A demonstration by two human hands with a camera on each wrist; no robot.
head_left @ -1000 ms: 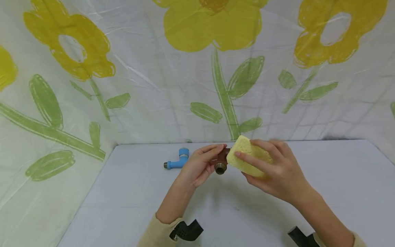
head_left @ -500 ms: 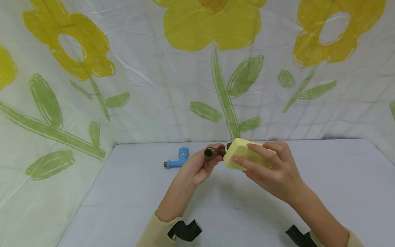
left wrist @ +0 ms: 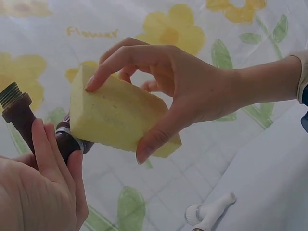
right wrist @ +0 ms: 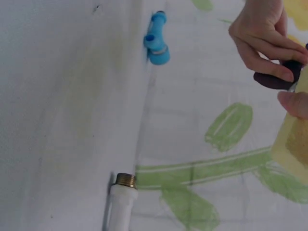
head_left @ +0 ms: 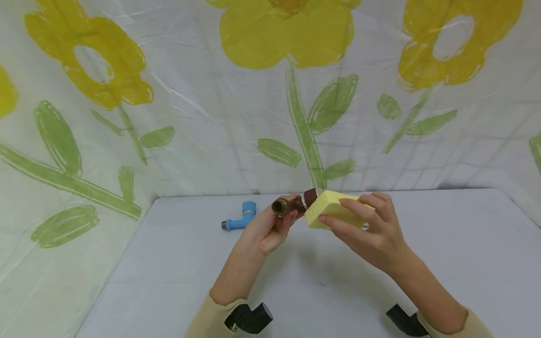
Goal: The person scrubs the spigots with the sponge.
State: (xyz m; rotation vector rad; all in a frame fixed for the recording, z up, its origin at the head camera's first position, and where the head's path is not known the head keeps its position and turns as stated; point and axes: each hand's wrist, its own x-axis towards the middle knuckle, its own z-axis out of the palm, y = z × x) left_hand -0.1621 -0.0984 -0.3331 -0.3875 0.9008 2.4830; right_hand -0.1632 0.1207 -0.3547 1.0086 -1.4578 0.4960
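My left hand (head_left: 262, 230) holds a dark brown faucet (head_left: 312, 195) with a silver ring, its round open end facing the head camera. Pressed up to the knob end of the faucet is a yellow sponge block (head_left: 334, 209), which my right hand (head_left: 382, 234) grips between thumb and fingers. In the left wrist view the faucet's threaded end (left wrist: 10, 95) points up, and the sponge (left wrist: 115, 113) partly covers its other end. The right wrist view shows the left-hand fingers (right wrist: 274, 67) around the brown knob.
A blue faucet (head_left: 243, 218) lies on the white table (head_left: 177, 272), left of my left hand. A white faucet (right wrist: 120, 209) with a brass thread lies near the table's back edge, mostly behind my right hand in the head view. A flower-print sheet (head_left: 203, 155) hangs behind.
The faucet has turned in my left hand, so its open end swung from pointing down to facing the camera and left. The sponge has shifted slightly left, staying against it.
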